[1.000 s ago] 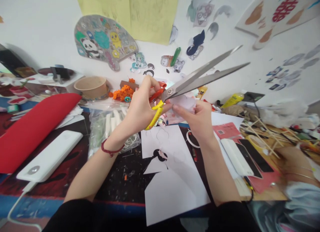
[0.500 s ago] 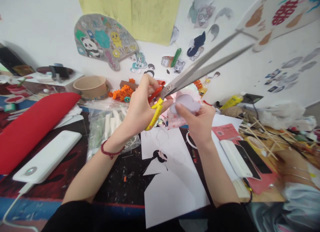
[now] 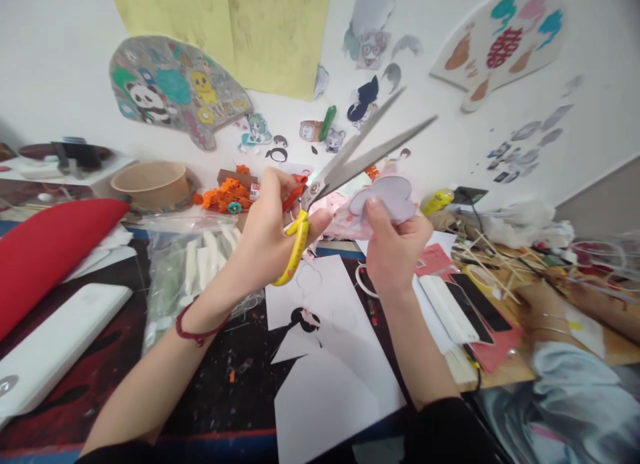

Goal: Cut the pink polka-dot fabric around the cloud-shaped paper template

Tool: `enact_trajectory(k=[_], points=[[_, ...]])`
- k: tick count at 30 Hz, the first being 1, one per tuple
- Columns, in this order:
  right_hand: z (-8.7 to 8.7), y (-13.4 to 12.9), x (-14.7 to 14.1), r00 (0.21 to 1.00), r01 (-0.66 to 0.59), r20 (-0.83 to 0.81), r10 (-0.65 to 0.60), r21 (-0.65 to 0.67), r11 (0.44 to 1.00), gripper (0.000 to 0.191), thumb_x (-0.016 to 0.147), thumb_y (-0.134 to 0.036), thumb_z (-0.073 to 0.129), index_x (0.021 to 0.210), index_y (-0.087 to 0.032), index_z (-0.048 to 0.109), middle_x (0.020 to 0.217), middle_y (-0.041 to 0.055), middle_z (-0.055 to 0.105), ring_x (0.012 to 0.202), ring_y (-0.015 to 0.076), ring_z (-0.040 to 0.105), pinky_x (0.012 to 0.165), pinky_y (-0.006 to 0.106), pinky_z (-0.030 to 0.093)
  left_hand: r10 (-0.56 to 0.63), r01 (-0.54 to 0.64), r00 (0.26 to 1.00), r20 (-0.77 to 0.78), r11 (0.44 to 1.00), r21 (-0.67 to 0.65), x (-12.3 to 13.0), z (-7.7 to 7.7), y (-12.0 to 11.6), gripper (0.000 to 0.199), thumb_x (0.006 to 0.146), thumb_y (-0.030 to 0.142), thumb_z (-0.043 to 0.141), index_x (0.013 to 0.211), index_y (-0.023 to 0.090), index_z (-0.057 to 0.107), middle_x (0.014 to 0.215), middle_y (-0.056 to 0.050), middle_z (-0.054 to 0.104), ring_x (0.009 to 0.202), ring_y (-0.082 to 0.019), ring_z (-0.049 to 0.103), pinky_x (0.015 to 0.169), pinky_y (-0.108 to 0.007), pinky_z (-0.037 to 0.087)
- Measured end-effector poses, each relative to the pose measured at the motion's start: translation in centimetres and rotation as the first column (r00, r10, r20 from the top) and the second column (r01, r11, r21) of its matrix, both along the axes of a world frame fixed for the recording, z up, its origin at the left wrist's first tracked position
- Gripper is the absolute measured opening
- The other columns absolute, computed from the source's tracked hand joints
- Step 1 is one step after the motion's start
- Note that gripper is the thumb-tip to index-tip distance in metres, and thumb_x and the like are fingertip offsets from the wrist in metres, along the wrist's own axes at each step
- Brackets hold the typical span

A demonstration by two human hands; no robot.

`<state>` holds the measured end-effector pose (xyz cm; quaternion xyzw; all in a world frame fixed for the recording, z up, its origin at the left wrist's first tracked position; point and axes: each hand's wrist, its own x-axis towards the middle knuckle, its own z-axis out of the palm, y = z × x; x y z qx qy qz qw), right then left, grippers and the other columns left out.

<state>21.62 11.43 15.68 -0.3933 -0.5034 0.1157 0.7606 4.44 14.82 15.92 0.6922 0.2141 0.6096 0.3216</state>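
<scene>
My left hand (image 3: 270,231) grips a pair of scissors (image 3: 314,189) by the yellow and red handles, with the long blades spread and pointing up to the right. In my right hand (image 3: 395,244) a pale lilac paper shape (image 3: 387,197) with a rounded, scalloped edge is pinched under the thumb, together with pink patterned material (image 3: 340,217). The blades stand to the left of the shape, apart from it. Below both hands lies cut white paper (image 3: 340,371) with faint drawn outlines and a dark hole.
At the left are a red shape (image 3: 55,251), a white power bank (image 3: 65,344) and a plastic bag (image 3: 170,271) of white pieces. At the right, phones (image 3: 470,311), thin sticks (image 3: 493,267) and another person's arm (image 3: 545,311).
The view has turned right. The scissor blades point more steeply and sit lower, and the lilac shape has moved right, away from the scissors.
</scene>
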Motion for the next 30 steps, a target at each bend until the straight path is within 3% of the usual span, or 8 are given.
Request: enact_trajectory(k=[4,7,10,15,23,25,28,30], points=[[0.1,-0.6,-0.3,0.999,-0.034,0.023,0.035,-0.048,0.998,0.025,0.081,-0.046,0.079,0.07,-0.026,0.068,0.072,0.0016,0.064,0.07,0.0186,0.062,0.067,0.033,0.055,-0.119,0.126,0.989,0.093,0.989,-0.077,0.9,0.5,-1.2,0.034,0.089,0.033,0.074,0.1,0.025,0.043,0.097,-0.004,0.066,0.092,-0.018,0.064,0.07,-0.032,0.052],[0.2,-1.2,-0.5,0.996,-0.066,0.051,0.07,-0.081,0.995,0.031,0.078,-0.043,0.082,0.064,-0.022,0.064,0.063,-0.0012,0.055,0.06,0.0137,0.052,0.055,0.029,0.047,-0.188,0.202,0.972,0.142,0.975,-0.094,1.2,1.1,-2.2,0.038,0.086,0.031,0.078,0.1,0.025,0.043,0.093,-0.002,0.067,0.087,-0.016,0.063,0.07,-0.033,0.051],[0.2,-1.5,-0.5,0.993,-0.063,0.091,0.076,-0.139,0.988,0.041,0.076,-0.042,0.084,0.056,-0.021,0.055,0.057,-0.0042,0.044,0.054,0.0099,0.042,0.049,0.027,0.039,-0.161,0.172,0.98,0.118,0.981,-0.086,1.0,1.4,-2.8,0.043,0.082,0.033,0.082,0.098,0.025,0.043,0.089,0.001,0.065,0.077,-0.013,0.059,0.066,-0.032,0.049],[0.3,-1.7,-0.3,0.979,-0.117,0.144,0.145,-0.185,0.976,0.04,0.075,-0.039,0.086,0.056,-0.019,0.057,0.056,-0.0039,0.046,0.053,0.0093,0.04,0.047,0.026,0.036,-0.1,0.106,0.992,0.07,0.992,-0.074,0.6,1.5,-2.9,0.045,0.08,0.032,0.085,0.094,0.025,0.042,0.08,0.003,0.064,0.065,-0.011,0.053,0.057,-0.029,0.044],[0.9,-1.9,0.8,0.928,-0.179,0.272,0.255,-0.274,0.945,0.018,0.079,-0.035,0.084,0.075,-0.019,0.076,0.066,-0.0015,0.063,0.063,0.0135,0.057,0.06,0.029,0.048,-0.12,0.121,0.992,0.03,0.992,-0.047,-0.1,1.6,-1.8,0.047,0.077,0.028,0.086,0.092,0.023,0.041,0.084,0.002,0.068,0.059,-0.008,0.054,0.05,-0.026,0.038],[1.1,-2.1,1.1,0.905,-0.157,0.339,0.258,-0.3,0.941,0.019,0.078,-0.033,0.084,0.07,-0.019,0.074,0.063,-0.0027,0.059,0.06,0.0113,0.052,0.057,0.027,0.044,-0.136,0.137,0.99,0.029,0.989,-0.058,-0.3,1.7,-1.7,0.046,0.077,0.025,0.085,0.092,0.023,0.042,0.089,0.001,0.069,0.06,-0.007,0.054,0.051,-0.026,0.039],[1.5,-2.4,1.4,0.884,-0.092,0.408,0.228,-0.327,0.941,0.038,0.076,-0.033,0.085,0.053,-0.017,0.059,0.052,-0.0058,0.042,0.05,0.007,0.036,0.046,0.025,0.027,-0.114,0.114,0.993,0.017,0.992,-0.055,-0.3,1.7,-1.7,0.045,0.075,0.02,0.085,0.091,0.023,0.043,0.082,0.003,0.065,0.062,-0.008,0.056,0.054,-0.027,0.042],[1.4,-2.1,1.7,0.883,-0.167,0.348,0.314,-0.392,0.904,0.039,0.073,-0.036,0.087,0.053,-0.018,0.058,0.051,-0.0057,0.043,0.048,0.0073,0.038,0.044,0.024,0.028,-0.072,0.073,0.997,0.024,0.995,-0.061,-0.2,1.7,-1.9,0.045,0.075,0.022,0.085,0.091,0.023,0.043,0.076,0.004,0.062,0.062,-0.009,0.057,0.054,-0.027,0.043]])
